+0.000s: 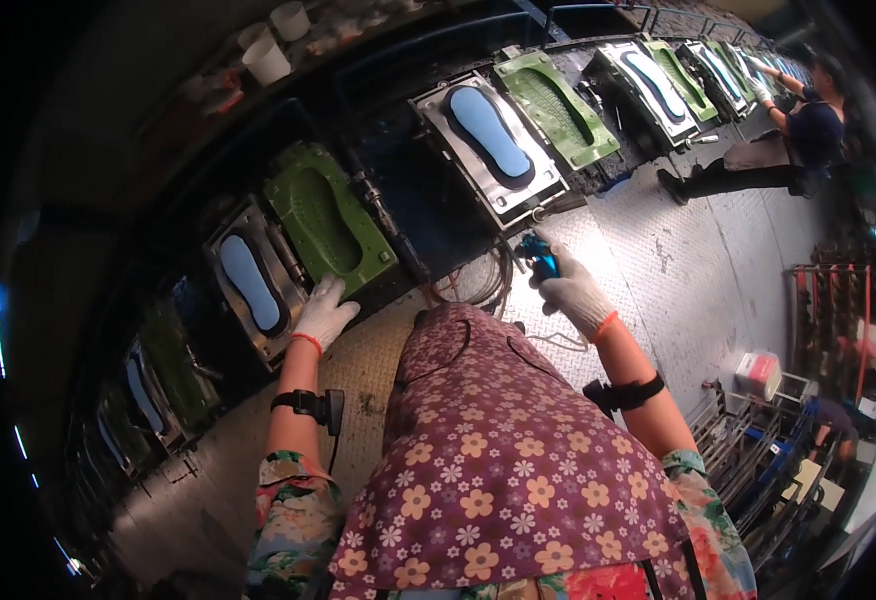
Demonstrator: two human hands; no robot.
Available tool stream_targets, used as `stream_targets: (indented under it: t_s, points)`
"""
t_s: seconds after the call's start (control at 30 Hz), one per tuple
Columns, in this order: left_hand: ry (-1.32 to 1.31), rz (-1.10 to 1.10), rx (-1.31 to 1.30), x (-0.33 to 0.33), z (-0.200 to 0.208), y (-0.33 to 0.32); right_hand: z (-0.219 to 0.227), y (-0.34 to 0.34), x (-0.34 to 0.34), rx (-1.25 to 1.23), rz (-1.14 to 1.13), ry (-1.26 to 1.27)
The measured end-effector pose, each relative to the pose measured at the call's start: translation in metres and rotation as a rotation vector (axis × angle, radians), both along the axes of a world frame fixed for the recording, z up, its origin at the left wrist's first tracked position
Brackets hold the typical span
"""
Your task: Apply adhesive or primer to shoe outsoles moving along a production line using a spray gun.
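My left hand (326, 314), in a white knit glove, rests with fingers stretched out at the near edge of an opened shoe-sole mould. Its green half (353, 222) has a sole-shaped hollow. Beside it, the metal half (285, 268) carries a light-blue insole shape (248, 280) with a dark rim. My gloved right hand (576, 290) is wrapped round a blue air gun (538, 255), held above the floor in front of another opened mould. That one has a metal half (518, 200) with a blue insole shape (491, 132) and a green half (558, 108).
Several more opened moulds (648, 85) line the curved bench. Hoses (488, 285) hang below it. A co-worker (808, 130) reaches over moulds at the far right. Metal racks (828, 330) and a cart with a white-and-red tub (758, 373) stand right; white buckets (264, 60) stand behind.
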State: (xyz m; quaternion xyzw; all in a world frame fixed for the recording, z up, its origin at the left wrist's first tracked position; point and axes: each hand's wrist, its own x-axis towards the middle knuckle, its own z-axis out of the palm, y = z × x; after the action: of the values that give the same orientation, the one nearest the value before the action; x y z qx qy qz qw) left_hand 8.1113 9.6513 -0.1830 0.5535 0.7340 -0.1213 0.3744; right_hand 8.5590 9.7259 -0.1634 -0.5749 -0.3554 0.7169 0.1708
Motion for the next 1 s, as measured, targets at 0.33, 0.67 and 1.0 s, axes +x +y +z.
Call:
stream_targets:
  t_s: [0.33,0.67,1.0]
  points:
    - [0.03,0.083,0.007,0.011,-0.005,-0.005,0.022,0.082,-0.039,0.27,0.027,0.035]
    - [0.122,0.175,0.012,0.027,0.001,-0.001,-0.011,0.051,0.104,0.062,-0.086,-0.098]
    - [0.177,0.197,0.07,0.033,-0.018,-0.003,-0.028,0.209,0.078,0.335,0.051,-0.157]
